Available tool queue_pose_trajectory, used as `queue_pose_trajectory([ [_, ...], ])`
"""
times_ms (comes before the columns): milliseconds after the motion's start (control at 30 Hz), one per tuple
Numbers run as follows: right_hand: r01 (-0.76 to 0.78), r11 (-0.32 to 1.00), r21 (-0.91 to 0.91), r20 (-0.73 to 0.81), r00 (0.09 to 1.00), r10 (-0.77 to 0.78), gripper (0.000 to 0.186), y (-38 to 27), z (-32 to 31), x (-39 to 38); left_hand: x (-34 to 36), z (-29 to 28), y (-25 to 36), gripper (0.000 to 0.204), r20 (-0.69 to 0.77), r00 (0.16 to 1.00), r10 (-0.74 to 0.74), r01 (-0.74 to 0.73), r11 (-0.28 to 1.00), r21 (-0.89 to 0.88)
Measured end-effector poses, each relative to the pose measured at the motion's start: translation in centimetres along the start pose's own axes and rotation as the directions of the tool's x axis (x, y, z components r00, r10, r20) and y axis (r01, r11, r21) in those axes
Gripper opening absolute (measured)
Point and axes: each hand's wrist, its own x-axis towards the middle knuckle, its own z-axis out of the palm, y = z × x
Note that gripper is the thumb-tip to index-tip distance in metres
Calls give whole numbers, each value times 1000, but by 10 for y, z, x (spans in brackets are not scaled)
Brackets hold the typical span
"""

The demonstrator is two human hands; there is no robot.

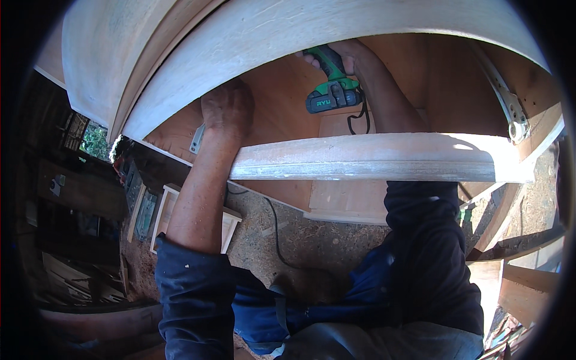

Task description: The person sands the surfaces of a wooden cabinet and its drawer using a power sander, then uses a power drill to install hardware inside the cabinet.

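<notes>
My right hand [352, 53] is wrapped round the grip of a green and black cordless drill [333, 96]. The drill's battery end points down toward me; its front is hidden behind the curved wooden panel [312, 37]. That forearm reaches into a wooden cabinet [282, 99], passing behind a pale wooden rail [378, 157]. My left hand [228, 109] is inside the same cabinet, close under the panel's lower edge. Its fingers are curled and in shadow, and what they hold, if anything, is hidden. Beside the left wrist, a metal bracket [197, 139] sits on the cabinet's side.
A metal hinge arm [510, 114] is fixed inside the cabinet at the right. Below, a black cord [277, 234] runs over the dusty floor [252, 225]. A pale wooden frame [163, 210] stands at the left, and wooden pieces [501, 219] lean at the right.
</notes>
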Motion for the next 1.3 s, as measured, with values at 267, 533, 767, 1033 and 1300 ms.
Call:
queue_pose_trajectory([
  [267,7,1000,6,-55,998,-7,37,0,8,-6,-2,-7,2,19,17,1000,-15,15,1000,-19],
  [533,-21,1000,22,-43,999,22,34,-1,7,-4,-3,-4,0,22,2,1000,-8,8,1000,-7],
  [767,3,1000,-14,-58,998,-4,35,-5,7,-4,-3,6,-4,22,-125,990,59,-50,996,76],
  [1033,-3,1000,-4,-96,995,3,36,-6,13,-10,-1,9,-6,19,-90,994,62,-54,995,84],
  [1300,18,994,-105,-90,996,-28,34,-2,9,-7,-2,11,-10,18,-181,978,105,-101,994,33],
])
